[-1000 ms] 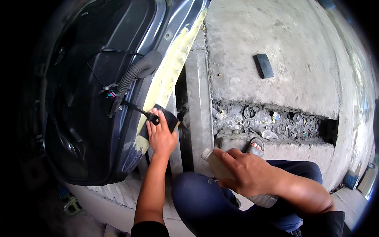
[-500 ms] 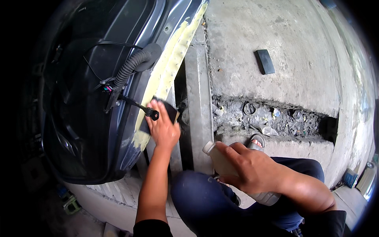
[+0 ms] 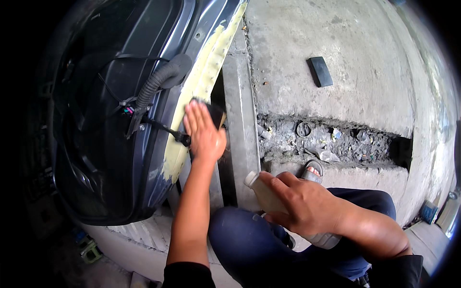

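Left hand [image 3: 204,137]: fingers grasping the dark pad [image 3: 216,116], laid nearly straight across it, the thumb close to its right edge.
Dark pad: under the left palm, on the pale yellow strip [image 3: 196,86], jutting past the strip's right edge.
Pale yellow strip: spread along the right border of the dark vehicle panel [image 3: 144,192], its lower end ragged.
Pad stroke: best run lengthwise along the strip, with even weight through all the fingers; pressing with the tips alone would likely dig grooves.
Overhang: worth keeping most of the pad on the strip, so it does not tip and round off the edge.
Black strap [image 3: 181,138]: its free end lies just beside the left wrist; strokes there should pass clear of it, as it could snag.
Right hand [image 3: 307,206]: fingers clenched around the bottle [image 3: 269,196], its neck tilted toward the panel; I cannot tell its contents.
Bottle care: better held steady, apart from the pad.
Black block [image 3: 321,72]: lies on the concrete floor [image 3: 365,57], well apart from both hands.
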Action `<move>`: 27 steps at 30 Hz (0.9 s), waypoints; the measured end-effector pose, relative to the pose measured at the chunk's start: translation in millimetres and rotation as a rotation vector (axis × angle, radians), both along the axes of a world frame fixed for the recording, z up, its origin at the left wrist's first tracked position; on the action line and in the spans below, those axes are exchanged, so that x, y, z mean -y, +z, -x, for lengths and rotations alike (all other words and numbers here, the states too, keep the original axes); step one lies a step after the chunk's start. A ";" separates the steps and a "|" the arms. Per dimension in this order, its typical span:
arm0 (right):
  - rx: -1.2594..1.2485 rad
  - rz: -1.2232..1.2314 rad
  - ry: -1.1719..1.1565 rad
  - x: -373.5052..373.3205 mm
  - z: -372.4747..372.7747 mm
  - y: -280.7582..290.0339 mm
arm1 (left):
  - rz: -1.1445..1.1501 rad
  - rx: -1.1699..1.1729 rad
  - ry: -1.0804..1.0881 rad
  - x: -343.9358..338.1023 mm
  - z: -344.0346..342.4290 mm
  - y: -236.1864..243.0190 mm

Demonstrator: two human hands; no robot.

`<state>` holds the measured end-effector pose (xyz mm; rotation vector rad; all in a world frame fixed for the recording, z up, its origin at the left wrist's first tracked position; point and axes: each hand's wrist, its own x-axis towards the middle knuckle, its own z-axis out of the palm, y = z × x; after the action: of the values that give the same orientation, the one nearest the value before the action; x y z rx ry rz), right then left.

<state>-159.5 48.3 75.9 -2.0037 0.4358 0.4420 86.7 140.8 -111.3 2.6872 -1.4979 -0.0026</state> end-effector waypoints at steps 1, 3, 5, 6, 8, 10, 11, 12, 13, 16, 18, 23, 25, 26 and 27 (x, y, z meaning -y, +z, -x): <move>0.020 0.000 -0.003 -2.5 -0.2 -0.3 | 0.042 -0.001 0.007 21.1 -3.6 0.7; 0.057 -0.002 -0.017 -4.9 0.6 -0.9 | 0.029 0.009 -0.029 32.3 -7.4 4.1; 0.016 -0.019 -0.004 -5.3 4.2 -1.9 | 0.006 -0.064 -0.025 -1.5 2.2 2.5; -0.003 -0.021 -0.007 -1.7 5.9 -2.5 | -0.056 -0.068 -0.015 -28.4 10.8 -2.5; -0.025 -0.049 -0.017 2.1 8.0 -1.3 | -0.154 -0.076 0.018 -57.4 17.7 -4.1; -0.037 -0.060 -0.032 4.3 9.3 -1.4 | -0.178 -0.091 0.042 -60.3 19.8 -4.2; -0.030 -0.043 -0.034 6.5 9.8 -0.6 | -0.149 -0.074 0.039 -45.4 21.9 -0.2; -0.032 -0.032 -0.040 6.2 8.7 -2.8 | -0.081 -0.061 0.009 -26.5 15.8 -2.1; -0.021 -0.033 -0.033 5.6 8.1 -4.4 | -0.017 -0.053 -0.017 -5.5 9.8 -5.2; 0.027 -0.014 0.006 2.1 1.5 -1.6 | 0.014 0.030 0.020 49.0 -14.4 -1.8; 0.024 -0.010 0.021 -0.5 2.8 -1.6 | 0.026 0.020 -0.006 55.2 -17.3 -1.8; -0.032 -0.046 -0.022 5.2 14.8 0.1 | -0.129 -0.052 -0.024 -21.1 11.0 1.0; -0.048 -0.040 -0.035 8.6 15.7 0.6 | -0.150 -0.039 -0.005 -18.5 14.5 -4.6; -0.038 -0.034 -0.029 9.0 16.3 0.8 | -0.109 -0.044 0.004 -8.5 13.2 -0.8; -0.025 -0.018 -0.024 9.1 13.5 1.4 | -0.058 -0.044 0.010 13.3 3.0 3.0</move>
<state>-173.0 39.2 77.3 -1.9754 0.4696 0.4544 83.7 127.5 -108.4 2.7198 -1.4952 -0.1056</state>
